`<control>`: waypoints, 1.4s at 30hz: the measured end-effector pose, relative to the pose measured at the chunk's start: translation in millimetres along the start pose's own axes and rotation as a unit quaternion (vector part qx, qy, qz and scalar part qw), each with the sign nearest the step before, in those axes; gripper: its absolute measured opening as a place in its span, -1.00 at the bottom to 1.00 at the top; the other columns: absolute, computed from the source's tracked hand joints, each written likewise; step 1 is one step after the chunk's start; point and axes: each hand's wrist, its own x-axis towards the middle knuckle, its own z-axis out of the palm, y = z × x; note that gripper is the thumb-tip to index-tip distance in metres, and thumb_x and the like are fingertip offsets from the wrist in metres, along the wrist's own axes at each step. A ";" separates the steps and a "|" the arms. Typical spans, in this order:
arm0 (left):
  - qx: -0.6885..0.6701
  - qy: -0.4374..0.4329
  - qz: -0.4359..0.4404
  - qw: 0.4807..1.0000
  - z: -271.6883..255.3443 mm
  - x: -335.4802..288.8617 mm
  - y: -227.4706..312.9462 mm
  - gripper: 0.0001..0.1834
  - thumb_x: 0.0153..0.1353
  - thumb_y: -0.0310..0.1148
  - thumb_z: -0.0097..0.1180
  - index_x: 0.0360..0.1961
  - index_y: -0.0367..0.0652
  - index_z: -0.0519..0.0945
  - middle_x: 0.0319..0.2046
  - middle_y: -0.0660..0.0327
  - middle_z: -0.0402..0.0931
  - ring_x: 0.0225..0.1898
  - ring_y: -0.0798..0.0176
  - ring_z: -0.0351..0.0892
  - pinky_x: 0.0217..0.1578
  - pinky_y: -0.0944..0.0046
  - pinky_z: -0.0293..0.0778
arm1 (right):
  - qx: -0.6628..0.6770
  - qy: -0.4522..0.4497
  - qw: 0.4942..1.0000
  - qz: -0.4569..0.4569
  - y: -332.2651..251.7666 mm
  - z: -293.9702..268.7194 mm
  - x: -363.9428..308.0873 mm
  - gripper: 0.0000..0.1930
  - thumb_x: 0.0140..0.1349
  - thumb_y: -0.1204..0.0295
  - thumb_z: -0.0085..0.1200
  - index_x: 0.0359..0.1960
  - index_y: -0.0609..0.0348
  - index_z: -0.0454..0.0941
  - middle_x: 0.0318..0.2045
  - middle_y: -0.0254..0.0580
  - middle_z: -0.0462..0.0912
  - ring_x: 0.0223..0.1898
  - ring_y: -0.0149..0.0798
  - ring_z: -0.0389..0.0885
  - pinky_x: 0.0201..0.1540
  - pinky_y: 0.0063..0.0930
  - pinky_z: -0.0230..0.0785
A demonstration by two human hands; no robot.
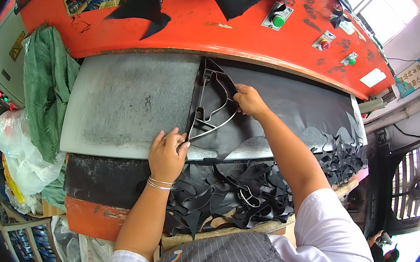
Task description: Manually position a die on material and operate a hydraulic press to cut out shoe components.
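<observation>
A metal cutting die [214, 126] with a curved outer edge and inner braces stands on a black leather-like sheet [286, 98]. My right hand [249, 101] is closed on the die's upper right edge, fingers and thumb pinching its rim. Near the die's lower left corner, my left hand [168, 149] lies palm down with its fingers apart, the fingertips at the sheet's left edge. Whether its thumb touches the die I cannot tell. The sheet covers the right part of a worn grey cutting board [120, 100]; its left edge runs along the die's straight side.
Behind the board rises a red machine front [191, 25] with a green button [278, 21] and a red button [325, 44]. Black offcuts [203, 192] heap along the near edge, a small metal ring-shaped die [249, 197] among them. Green cloth [46, 86] and plastic bags [24, 148] hang at left.
</observation>
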 end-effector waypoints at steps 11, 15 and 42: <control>0.007 0.020 -0.022 1.000 7.8 2.1 -3.8 -0.79 0.06 -0.45 0.27 -0.40 -0.13 0.43 -0.42 0.17 0.69 -0.06 0.17 0.65 0.14 0.04 0.32 | 0.001 0.037 0.999 0.000 5.5 13.1 6.7 -0.61 0.13 0.44 -0.11 0.01 0.16 0.53 -0.64 -0.14 0.52 -0.65 -0.33 0.50 -0.52 -0.40 0.39; 0.004 0.018 -0.029 0.999 3.1 3.7 -4.9 -0.79 0.06 -0.46 0.27 -0.42 -0.13 0.43 -0.43 0.16 0.69 -0.06 0.16 0.64 0.15 0.03 0.30 | -0.044 0.047 0.998 -0.013 -0.5 17.8 4.3 -0.60 0.14 0.37 -0.10 0.04 0.12 0.52 -0.44 0.01 0.63 -0.40 -0.09 0.64 -0.22 -0.27 0.46; -0.166 -0.081 -0.084 0.979 33.8 43.1 190.8 -0.88 0.18 -0.45 0.20 -0.26 -0.21 0.60 -0.27 0.25 0.62 -0.22 0.40 0.57 -0.14 0.36 0.48 | 0.077 0.571 0.807 -0.130 206.1 -336.9 -97.3 -0.40 0.39 0.08 -0.11 0.27 0.31 0.23 0.22 0.16 0.32 0.25 -0.04 0.29 0.30 -0.30 0.08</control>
